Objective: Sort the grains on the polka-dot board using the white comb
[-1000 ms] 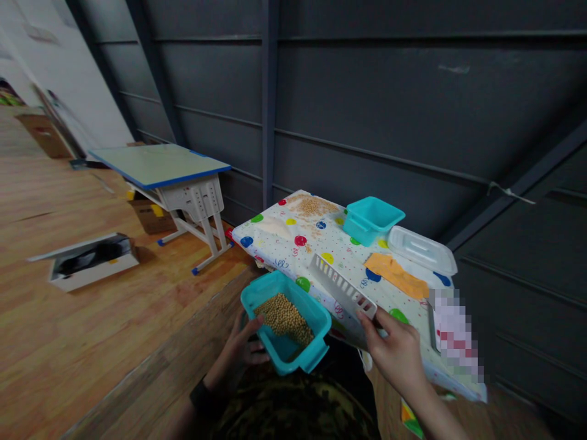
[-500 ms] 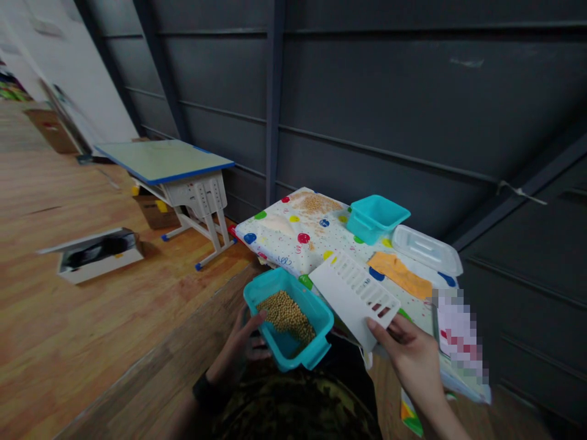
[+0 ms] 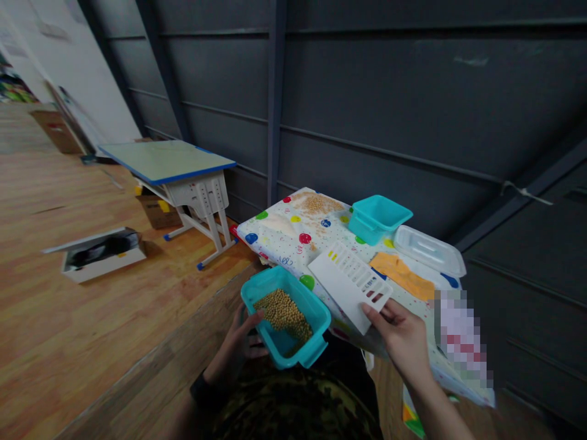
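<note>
My left hand (image 3: pixel 241 342) grips the near left side of a turquoise plastic bin (image 3: pixel 317 305), with the thumb over its rim. Soybeans (image 3: pixel 282 310) lie inside, heaped toward the far left of the tilted bin. In my right hand (image 3: pixel 398 333) is a flat white plastic board (image 3: pixel 337 293) with a row of slots along one side, pinched at its near right end. The board is held just right of the bin, over the front part of the table. Some of the tablecloth's pattern shows through the slots.
On the table with a dotted cloth (image 3: pixel 275 229) lies a patch of scattered beans (image 3: pixel 316 205). A second turquoise bin (image 3: pixel 383 214), a clear lid (image 3: pixel 428 250) and an orange cloth (image 3: pixel 401 275) are at the right. A desk (image 3: pixel 169 160) and an open white box (image 3: pixel 101 260) stand left.
My right hand has shifted the slotted board slightly left and its near end has risen a little. The bin in my left hand has moved only slightly.
</note>
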A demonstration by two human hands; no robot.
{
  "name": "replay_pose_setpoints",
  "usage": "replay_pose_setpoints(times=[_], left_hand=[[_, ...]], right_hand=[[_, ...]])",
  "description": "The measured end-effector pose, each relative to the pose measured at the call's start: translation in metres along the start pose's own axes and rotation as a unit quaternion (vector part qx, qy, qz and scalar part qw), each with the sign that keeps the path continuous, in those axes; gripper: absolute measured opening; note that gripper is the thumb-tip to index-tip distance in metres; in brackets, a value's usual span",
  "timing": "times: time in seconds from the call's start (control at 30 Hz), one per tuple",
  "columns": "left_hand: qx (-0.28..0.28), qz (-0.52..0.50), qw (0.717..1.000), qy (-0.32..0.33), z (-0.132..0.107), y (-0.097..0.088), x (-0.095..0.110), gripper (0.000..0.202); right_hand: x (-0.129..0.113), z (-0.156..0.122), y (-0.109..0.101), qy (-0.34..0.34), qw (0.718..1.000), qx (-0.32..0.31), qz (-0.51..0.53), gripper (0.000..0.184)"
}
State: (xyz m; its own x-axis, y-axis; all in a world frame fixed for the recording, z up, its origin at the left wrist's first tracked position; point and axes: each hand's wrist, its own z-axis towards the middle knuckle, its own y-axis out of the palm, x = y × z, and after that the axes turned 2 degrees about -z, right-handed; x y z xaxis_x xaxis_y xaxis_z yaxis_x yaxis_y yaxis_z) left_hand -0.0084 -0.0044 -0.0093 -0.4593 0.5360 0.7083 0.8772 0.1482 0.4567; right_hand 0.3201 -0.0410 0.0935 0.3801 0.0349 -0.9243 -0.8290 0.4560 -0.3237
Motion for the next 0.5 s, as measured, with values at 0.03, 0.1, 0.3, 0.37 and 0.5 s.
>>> replay_pose_setpoints(times=[0.03,0.1,0.3,0.37,0.5], left_hand=[[0.005,0.007,1.000,0.003,0.000,0.000,0.000,0.117],[0.015,0.017,1.000,0.010,0.001,0.000,0.001,0.117],[0.038,0.037,0.998,0.015,0.003,0.002,0.003,0.110],[0.039,0.039,0.998,0.014,0.003,0.003,0.002,0.107],[0.028,0.035,0.999,0.027,0.002,0.004,0.002,0.102]], right_hand=[[0.000,0.008,-0.001,-0.012,1.000,0.011,-0.017,0.043],[0.001,0.026,0.000,-0.037,0.997,0.025,-0.062,0.042],[0.009,0.063,0.013,-0.098,0.982,0.025,-0.159,0.032],[0.011,0.064,0.015,-0.106,0.980,0.017,-0.166,0.030],[0.011,0.063,0.016,-0.116,0.979,0.008,-0.170,0.031]])
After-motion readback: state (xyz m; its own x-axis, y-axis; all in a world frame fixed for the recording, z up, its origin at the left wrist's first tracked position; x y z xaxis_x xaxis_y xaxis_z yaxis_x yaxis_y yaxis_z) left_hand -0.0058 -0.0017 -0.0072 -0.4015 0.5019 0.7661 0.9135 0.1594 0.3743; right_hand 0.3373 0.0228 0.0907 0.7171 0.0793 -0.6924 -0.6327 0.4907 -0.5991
